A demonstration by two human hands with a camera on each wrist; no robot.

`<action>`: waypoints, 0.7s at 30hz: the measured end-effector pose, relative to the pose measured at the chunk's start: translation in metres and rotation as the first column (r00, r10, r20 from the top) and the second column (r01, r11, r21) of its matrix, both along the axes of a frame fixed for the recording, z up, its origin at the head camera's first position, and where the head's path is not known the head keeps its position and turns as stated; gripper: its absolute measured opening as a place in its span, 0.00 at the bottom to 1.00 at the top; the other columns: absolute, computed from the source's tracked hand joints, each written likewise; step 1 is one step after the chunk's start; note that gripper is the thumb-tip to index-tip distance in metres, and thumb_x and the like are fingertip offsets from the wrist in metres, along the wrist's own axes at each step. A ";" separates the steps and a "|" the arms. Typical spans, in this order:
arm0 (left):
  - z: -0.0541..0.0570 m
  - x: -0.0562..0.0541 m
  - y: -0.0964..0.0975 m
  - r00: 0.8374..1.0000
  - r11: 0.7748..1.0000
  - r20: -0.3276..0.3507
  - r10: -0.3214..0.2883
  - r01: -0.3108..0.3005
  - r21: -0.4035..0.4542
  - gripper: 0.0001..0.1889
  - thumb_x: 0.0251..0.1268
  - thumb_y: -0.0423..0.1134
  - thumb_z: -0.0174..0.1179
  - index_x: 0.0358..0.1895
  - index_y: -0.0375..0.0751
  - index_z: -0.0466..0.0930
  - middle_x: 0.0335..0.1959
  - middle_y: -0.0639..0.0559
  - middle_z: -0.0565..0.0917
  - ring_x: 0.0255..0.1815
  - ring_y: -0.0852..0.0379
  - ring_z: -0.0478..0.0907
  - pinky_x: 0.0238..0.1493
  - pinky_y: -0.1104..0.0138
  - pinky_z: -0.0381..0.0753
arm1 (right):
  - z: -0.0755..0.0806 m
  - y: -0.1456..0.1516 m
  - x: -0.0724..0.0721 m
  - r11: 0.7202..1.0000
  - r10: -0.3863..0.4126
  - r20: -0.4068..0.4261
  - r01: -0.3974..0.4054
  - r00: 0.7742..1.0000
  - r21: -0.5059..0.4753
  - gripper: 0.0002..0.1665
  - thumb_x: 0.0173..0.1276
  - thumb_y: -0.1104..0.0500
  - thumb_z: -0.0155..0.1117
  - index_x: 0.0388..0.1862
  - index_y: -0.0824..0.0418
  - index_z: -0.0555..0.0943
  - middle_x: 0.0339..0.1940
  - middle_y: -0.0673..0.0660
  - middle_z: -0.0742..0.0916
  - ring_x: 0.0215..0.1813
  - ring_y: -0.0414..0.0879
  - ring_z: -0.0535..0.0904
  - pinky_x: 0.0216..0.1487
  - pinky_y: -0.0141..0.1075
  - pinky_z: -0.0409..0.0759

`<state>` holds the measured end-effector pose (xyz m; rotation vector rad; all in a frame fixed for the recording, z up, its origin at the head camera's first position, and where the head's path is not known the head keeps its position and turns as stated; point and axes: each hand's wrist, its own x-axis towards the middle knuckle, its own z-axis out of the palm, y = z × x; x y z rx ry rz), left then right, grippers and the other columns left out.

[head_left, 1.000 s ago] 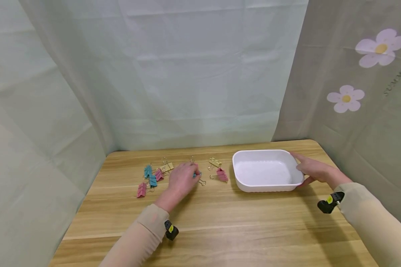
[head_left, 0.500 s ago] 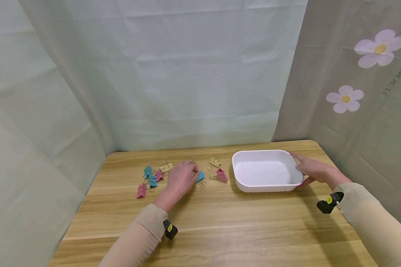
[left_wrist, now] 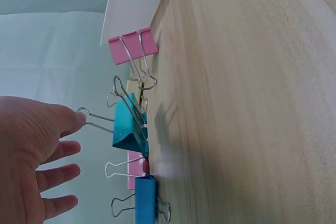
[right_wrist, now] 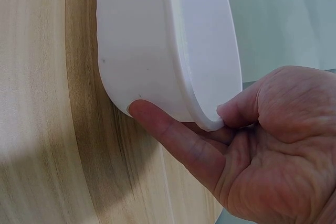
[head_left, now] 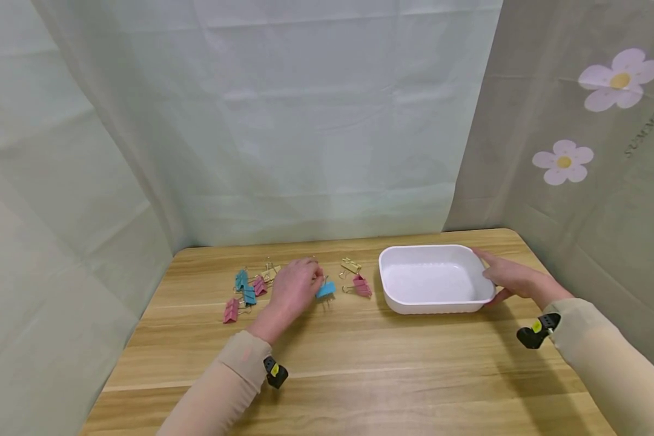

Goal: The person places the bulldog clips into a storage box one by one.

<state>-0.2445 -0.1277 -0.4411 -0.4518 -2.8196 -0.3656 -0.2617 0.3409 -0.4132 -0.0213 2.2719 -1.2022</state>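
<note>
Fingers [left_wrist: 65, 119] pinching 1 blue clip [left_wrist: 125, 128], 1 tray [head_left: 430, 281]

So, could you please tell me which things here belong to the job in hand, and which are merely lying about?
Job: pinched blue clip; held white tray; probably the other clips.
Seemingly just there: table; flowered cloth; wrist cameras.

The location is a fabric-lined booth equipped as a recording station; the building type cannot be determined. Pale, creased fabric [head_left: 332, 121] encloses the rear and left sides. A darker fabric panel [head_left: 594, 242] at the right bears printed white flowers [head_left: 564, 161] and lettering [head_left: 651, 124]. The surface [head_left: 403, 375] has a wood-grain finish. Compact cameras [head_left: 531, 336] are worn at both wrists.
</note>
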 end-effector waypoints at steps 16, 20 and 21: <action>0.019 -0.001 -0.001 0.999 0.999 -0.035 -0.039 0.039 0.016 0.04 0.73 0.43 0.65 0.40 0.49 0.84 0.42 0.55 0.84 0.46 0.50 0.81 0.46 0.55 0.82 | -0.003 0.003 -0.003 1.000 0.011 0.005 -0.011 1.000 0.000 0.47 0.78 0.68 0.43 0.83 0.60 0.29 0.76 0.80 0.48 0.55 0.63 0.77 0.46 0.55 0.86; 0.026 0.000 0.000 0.998 0.998 -0.032 -0.054 0.055 0.022 0.04 0.73 0.43 0.65 0.41 0.48 0.85 0.46 0.54 0.84 0.49 0.50 0.81 0.51 0.53 0.81 | -0.003 0.003 -0.004 1.000 0.014 0.005 -0.014 1.000 0.002 0.47 0.77 0.70 0.42 0.83 0.60 0.30 0.74 0.81 0.51 0.53 0.62 0.78 0.46 0.55 0.86; 0.028 0.001 0.000 0.998 0.998 -0.031 -0.057 0.057 0.023 0.05 0.73 0.44 0.64 0.42 0.48 0.85 0.47 0.53 0.84 0.50 0.50 0.81 0.52 0.53 0.81 | -0.003 0.003 -0.004 1.000 0.014 0.004 -0.014 1.000 0.002 0.47 0.77 0.70 0.42 0.83 0.60 0.30 0.74 0.80 0.51 0.53 0.62 0.78 0.46 0.55 0.86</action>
